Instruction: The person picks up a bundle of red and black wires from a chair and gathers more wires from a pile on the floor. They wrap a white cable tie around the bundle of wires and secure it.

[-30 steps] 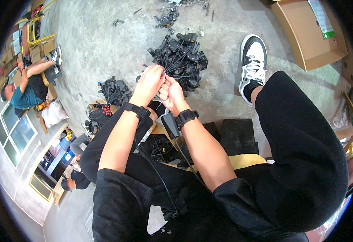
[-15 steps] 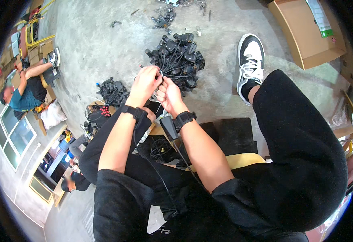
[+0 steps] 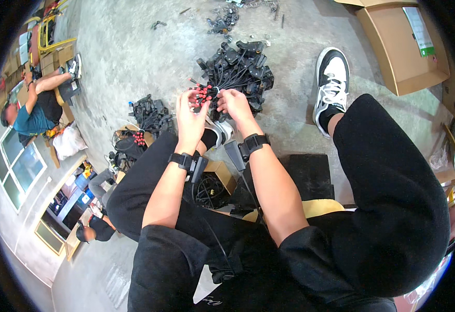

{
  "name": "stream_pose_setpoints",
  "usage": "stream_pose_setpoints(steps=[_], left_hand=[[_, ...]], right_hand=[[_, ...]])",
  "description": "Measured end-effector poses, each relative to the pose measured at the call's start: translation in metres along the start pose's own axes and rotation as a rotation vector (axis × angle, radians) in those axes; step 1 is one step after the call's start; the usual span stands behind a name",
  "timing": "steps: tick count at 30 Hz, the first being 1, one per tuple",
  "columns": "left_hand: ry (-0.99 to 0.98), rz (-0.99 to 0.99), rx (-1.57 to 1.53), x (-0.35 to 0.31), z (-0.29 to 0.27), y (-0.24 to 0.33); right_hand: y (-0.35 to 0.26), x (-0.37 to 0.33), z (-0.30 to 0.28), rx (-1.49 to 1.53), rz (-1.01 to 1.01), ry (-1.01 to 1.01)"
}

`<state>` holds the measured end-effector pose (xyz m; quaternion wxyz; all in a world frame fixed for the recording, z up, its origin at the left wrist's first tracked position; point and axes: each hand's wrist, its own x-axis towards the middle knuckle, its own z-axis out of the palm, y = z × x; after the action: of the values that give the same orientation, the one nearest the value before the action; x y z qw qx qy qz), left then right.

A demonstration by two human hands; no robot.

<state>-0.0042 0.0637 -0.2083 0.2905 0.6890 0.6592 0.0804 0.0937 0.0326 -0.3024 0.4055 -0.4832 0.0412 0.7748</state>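
Note:
A bundle of black cables [image 3: 235, 78] with black plastic connector bodies fans out on the concrete floor before me. Its red-tipped ends [image 3: 202, 92] are gathered together, and a thin white tie [image 3: 218, 92] circles the cables close to them. My left hand [image 3: 190, 113] curls its fingers round the red-tipped ends. From the other side, my right hand [image 3: 234, 104] pinches the bundle at the tie; exactly what lies between its fingertips is too small to tell. Both wrists carry black strapped devices.
Another black cable bundle [image 3: 152, 115] lies to the left, near red-tipped ends [image 3: 139, 138]. Loose black parts [image 3: 223, 21] are scattered farther off. An open cardboard box [image 3: 394, 52] stands at the far right, beyond my shoe [image 3: 333, 78]. Two people sit at the left.
My hands have drawn apart at the bundle's end, the left turning its fingers round the red tips, which now show. The whole scene has shifted slightly right in view.

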Motion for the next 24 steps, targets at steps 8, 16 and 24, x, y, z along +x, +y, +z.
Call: stream_pose_setpoints(steps=[8,16,24], left_hand=[[0.131,0.059,-0.050,-0.004,-0.006,-0.015],[0.147,-0.358,-0.698,-0.012,0.011,-0.024],[0.027,0.000,0.063,-0.008,-0.003,-0.014]], right_hand=[[-0.013,-0.013,0.015,-0.513,-0.570,0.287],[-0.024,-0.020,0.015,-0.460,-0.595,0.040],[-0.002,-0.006,-0.001,-0.032,-0.429,0.091]])
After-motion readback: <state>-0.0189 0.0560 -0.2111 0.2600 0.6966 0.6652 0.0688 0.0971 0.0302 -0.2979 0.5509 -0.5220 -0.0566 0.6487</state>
